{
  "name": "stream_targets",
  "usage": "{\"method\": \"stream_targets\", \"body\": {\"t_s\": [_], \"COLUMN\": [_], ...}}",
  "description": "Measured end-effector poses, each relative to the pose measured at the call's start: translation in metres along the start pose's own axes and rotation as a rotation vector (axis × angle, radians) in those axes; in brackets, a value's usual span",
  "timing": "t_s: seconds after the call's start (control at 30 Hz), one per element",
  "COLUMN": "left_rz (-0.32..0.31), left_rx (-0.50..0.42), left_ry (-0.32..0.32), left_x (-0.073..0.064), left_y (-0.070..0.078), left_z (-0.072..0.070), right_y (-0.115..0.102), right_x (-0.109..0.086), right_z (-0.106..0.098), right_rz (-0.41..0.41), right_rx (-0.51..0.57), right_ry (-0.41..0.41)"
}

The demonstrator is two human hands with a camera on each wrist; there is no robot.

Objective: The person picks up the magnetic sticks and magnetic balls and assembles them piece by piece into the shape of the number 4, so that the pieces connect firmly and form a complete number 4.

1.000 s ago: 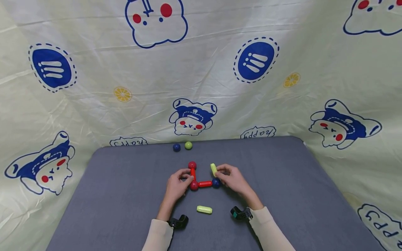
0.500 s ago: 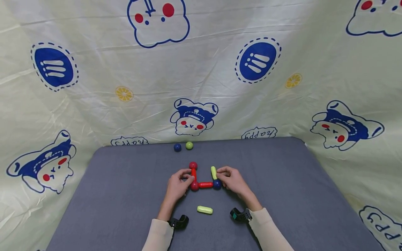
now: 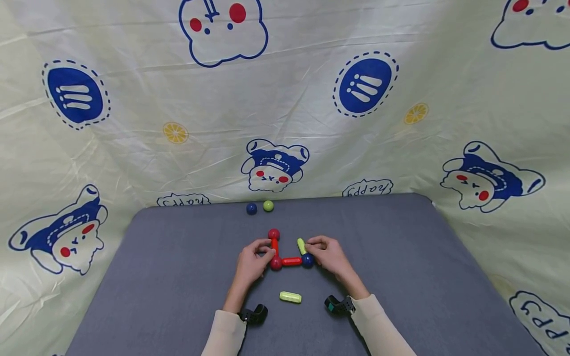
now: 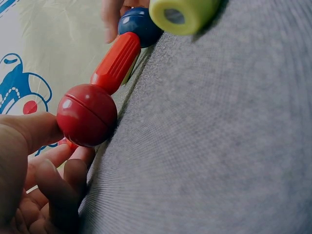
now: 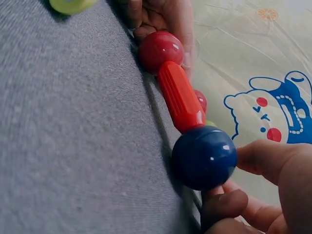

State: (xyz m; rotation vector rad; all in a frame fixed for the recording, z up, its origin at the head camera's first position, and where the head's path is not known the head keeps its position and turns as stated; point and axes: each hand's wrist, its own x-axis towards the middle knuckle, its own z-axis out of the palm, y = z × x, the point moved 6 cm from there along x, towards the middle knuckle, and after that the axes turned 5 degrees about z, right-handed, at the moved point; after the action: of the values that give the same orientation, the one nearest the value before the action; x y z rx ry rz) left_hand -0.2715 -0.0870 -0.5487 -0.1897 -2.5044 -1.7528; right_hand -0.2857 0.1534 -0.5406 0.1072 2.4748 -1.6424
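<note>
Red rods and balls form an L on the table, its near side a red rod between a red ball and a blue ball. A second red rod runs away from the red ball to another red ball. My left hand pinches this second rod close to the corner ball; its thumb lies against that ball in the left wrist view. With thumb and fingers my right hand holds a yellow-green rod, whose near end meets the blue ball.
Another yellow-green rod lies between the forearms. Near the back edge of the grey table sit a loose blue ball and a green ball. A printed curtain hangs behind.
My right hand has brought the yellow-green rod down toward me onto the blue ball. Its far end now leans slightly left. The left hand has stayed in place.
</note>
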Motion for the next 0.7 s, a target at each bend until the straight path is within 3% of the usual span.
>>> {"method": "stream_targets", "body": {"t_s": [0.23, 0.7], "left_rz": [-0.001, -0.015], "left_rx": [0.005, 0.005], "left_ry": [0.001, -0.002], "left_x": [0.0011, -0.0006], "left_y": [-0.0011, 0.0012], "left_z": [0.0005, 0.0007], "right_y": [-0.0081, -0.0107], "right_x": [-0.0020, -0.0019], "right_z": [0.0033, 0.0026], "right_rz": [-0.056, 0.015], "right_rx": [-0.134, -0.201], "right_ry": [0.066, 0.154]}}
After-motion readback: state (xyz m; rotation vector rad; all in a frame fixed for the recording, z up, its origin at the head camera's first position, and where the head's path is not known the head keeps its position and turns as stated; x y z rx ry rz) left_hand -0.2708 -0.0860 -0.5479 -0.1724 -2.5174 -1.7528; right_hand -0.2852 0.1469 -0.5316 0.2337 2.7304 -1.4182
